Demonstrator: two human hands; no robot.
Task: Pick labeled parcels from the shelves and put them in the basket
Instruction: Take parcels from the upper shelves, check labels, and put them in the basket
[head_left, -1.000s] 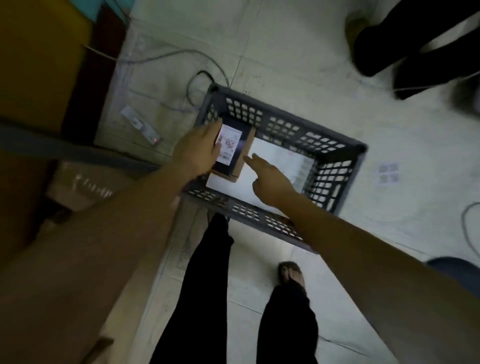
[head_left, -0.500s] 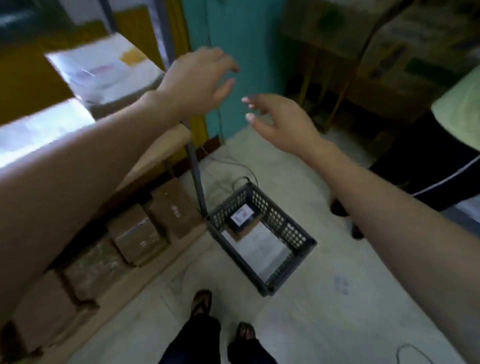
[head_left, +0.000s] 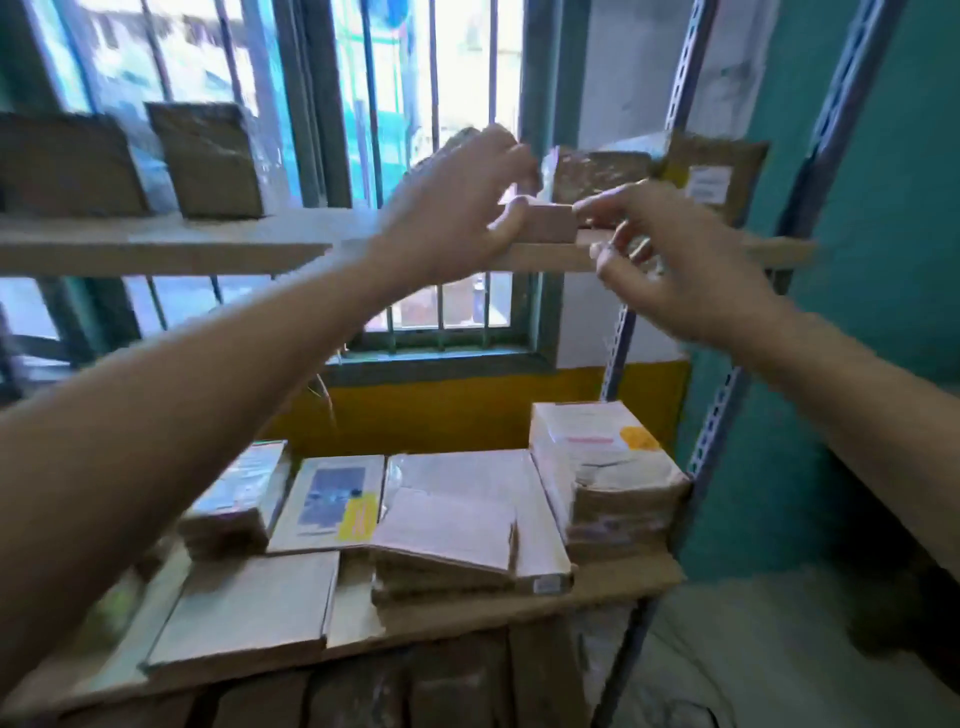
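Now your left hand (head_left: 457, 208) has fingers curled round one end of the small parcel (head_left: 551, 223) at the front edge of the upper shelf (head_left: 156, 244), while your right hand (head_left: 670, 260), fingers loosely parted, touches its other end. Drag it carelessly and the upright packets (head_left: 597, 171) just behind could topple.

— Blurred throughout; print on the white label of the brown upright parcel (head_left: 712, 179) unreadable.
— Left end of the small pinkish cardboard box (head_left: 550, 224) covered by the left hand (head_left: 457, 208). Grip or mere touch?
— Cannot tell. Same for the right hand (head_left: 670, 260), fingertips smeared.
— Dark brown flat parcel (head_left: 67, 166) cut off at the left edge.
— Packages under the lower wooden shelf (head_left: 613, 577) too dark to make out.
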